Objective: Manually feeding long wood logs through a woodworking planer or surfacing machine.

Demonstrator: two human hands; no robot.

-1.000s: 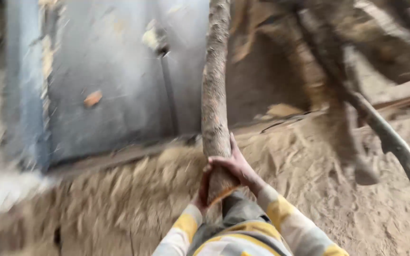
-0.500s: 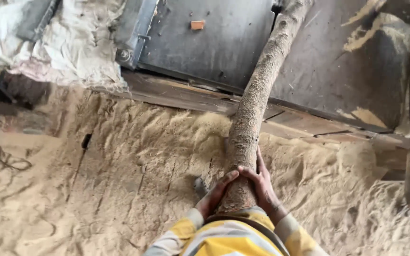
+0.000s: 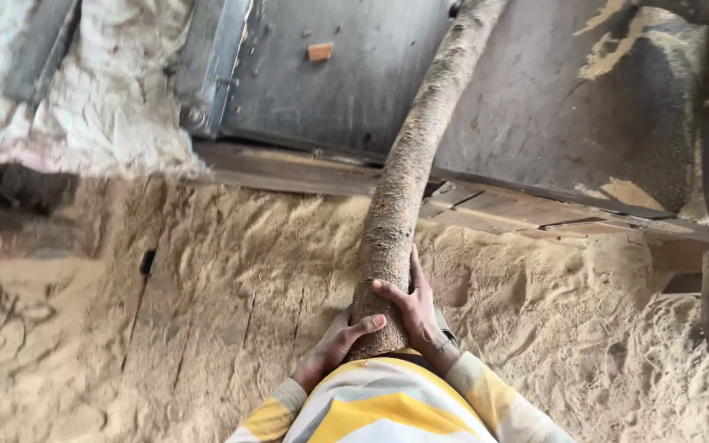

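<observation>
sawdust floor (image 3: pixel 207 312), grey metal panel (image 3: pixel 346 82), pale sacking (image 3: pixel 100 107)

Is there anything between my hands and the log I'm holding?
Nothing visible. The left hand and the right hand both lie bare against the bark at the near end of the log, above the sawdust.

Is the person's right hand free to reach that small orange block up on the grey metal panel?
Probably not: the right hand grips the log, and the orange block sits far up the metal panel.
</observation>
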